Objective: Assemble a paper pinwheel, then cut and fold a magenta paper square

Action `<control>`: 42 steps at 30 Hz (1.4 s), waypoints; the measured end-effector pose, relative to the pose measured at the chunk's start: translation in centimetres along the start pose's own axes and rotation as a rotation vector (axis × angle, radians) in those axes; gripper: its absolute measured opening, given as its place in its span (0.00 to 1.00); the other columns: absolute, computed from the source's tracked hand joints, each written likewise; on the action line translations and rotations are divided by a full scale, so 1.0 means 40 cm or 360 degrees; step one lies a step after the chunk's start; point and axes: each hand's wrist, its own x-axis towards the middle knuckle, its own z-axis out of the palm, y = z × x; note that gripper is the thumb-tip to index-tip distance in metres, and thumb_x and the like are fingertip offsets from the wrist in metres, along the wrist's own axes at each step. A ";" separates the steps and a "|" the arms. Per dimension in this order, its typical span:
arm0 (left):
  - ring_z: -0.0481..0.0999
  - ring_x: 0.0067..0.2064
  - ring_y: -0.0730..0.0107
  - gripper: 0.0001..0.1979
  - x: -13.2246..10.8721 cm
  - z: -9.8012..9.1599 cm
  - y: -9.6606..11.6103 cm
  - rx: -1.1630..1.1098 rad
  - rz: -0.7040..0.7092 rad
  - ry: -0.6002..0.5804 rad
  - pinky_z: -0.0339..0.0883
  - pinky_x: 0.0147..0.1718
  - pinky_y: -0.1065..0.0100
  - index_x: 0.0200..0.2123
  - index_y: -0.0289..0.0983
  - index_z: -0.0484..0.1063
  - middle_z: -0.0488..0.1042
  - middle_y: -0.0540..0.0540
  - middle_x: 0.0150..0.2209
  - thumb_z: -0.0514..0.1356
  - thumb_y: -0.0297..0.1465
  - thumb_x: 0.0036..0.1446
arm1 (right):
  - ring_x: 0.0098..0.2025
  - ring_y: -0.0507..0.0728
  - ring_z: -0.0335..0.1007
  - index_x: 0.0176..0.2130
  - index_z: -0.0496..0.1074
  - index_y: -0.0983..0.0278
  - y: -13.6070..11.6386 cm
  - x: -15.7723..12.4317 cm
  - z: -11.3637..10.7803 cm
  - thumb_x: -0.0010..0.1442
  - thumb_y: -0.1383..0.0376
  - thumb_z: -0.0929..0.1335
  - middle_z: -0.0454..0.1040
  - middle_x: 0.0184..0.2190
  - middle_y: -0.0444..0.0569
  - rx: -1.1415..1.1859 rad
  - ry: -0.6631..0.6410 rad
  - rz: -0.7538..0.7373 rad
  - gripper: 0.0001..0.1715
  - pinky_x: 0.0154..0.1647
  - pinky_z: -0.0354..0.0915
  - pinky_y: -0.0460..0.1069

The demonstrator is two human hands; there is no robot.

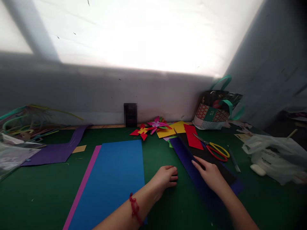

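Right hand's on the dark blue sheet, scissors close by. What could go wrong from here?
1. The right hand presses only one part of the dark blue sheet, so the sheet might slide or crease crooked.
2. The scissors lie just beyond that hand; a sideways sweep could knock them.
3. The left hand rests beside the blue sheet with its forearm over a corner, and might drag it.

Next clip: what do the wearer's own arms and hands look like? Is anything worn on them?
The left hand is ungloved, with a red bracelet of knotted-looking cord at the wrist. The right hand is ungloved too, with no ring, watch or band visible. No sleeve shows on either side up to the picture's edge.
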 end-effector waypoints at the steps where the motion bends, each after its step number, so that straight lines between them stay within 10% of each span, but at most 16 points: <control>1: 0.66 0.53 0.56 0.31 0.020 0.019 -0.002 -0.0118 -0.0042 -0.0020 0.65 0.45 0.65 0.57 0.22 0.53 0.61 0.27 0.54 0.54 0.36 0.56 | 0.46 0.63 0.71 0.50 0.69 0.62 0.016 0.003 -0.022 0.58 0.53 0.60 0.75 0.44 0.51 0.0103 0.0056 0.0037 0.25 0.40 0.69 0.51; 8: 0.62 0.56 0.54 0.28 0.107 0.105 0.006 -0.0573 -0.0173 0.0046 0.64 0.46 0.62 0.57 0.26 0.51 0.59 0.29 0.56 0.51 0.33 0.55 | 0.51 0.60 0.66 0.58 0.59 0.58 0.081 0.010 -0.088 0.57 0.53 0.61 0.68 0.52 0.47 0.0650 0.0228 0.0101 0.31 0.46 0.67 0.51; 21: 0.55 0.60 0.61 0.22 0.110 0.204 0.008 -0.0062 0.0403 -0.0180 0.57 0.52 0.64 0.57 0.44 0.60 0.56 0.49 0.60 0.51 0.36 0.58 | 0.48 0.60 0.69 0.54 0.65 0.63 0.030 -0.007 -0.066 0.57 0.58 0.61 0.72 0.47 0.51 0.0058 0.0084 -0.0189 0.27 0.46 0.65 0.51; 29: 0.71 0.45 0.63 0.33 0.178 0.177 -0.038 0.0011 0.0481 -0.0024 0.68 0.40 0.66 0.61 0.42 0.49 0.67 0.41 0.51 0.57 0.29 0.53 | 0.18 0.52 0.63 0.55 0.64 0.59 0.049 -0.001 -0.091 0.57 0.56 0.60 0.76 0.27 0.45 0.0098 0.0205 0.0061 0.28 0.21 0.61 0.46; 37: 0.74 0.34 0.66 0.33 0.228 0.100 -0.048 0.0443 0.0681 0.0182 0.68 0.40 0.62 0.58 0.38 0.59 0.75 0.44 0.37 0.53 0.17 0.47 | 0.19 0.52 0.62 0.54 0.64 0.61 0.026 -0.014 -0.081 0.60 0.54 0.56 0.69 0.21 0.43 0.0463 0.0003 0.0047 0.27 0.19 0.59 0.45; 42: 0.72 0.45 0.61 0.33 0.219 0.019 0.002 0.0457 0.0640 0.0212 0.66 0.45 0.64 0.54 0.33 0.64 0.72 0.42 0.47 0.53 0.14 0.41 | 0.30 0.56 0.71 0.55 0.61 0.59 0.010 -0.024 -0.084 0.59 0.53 0.58 0.73 0.30 0.47 0.0801 -0.0049 0.0100 0.27 0.27 0.67 0.48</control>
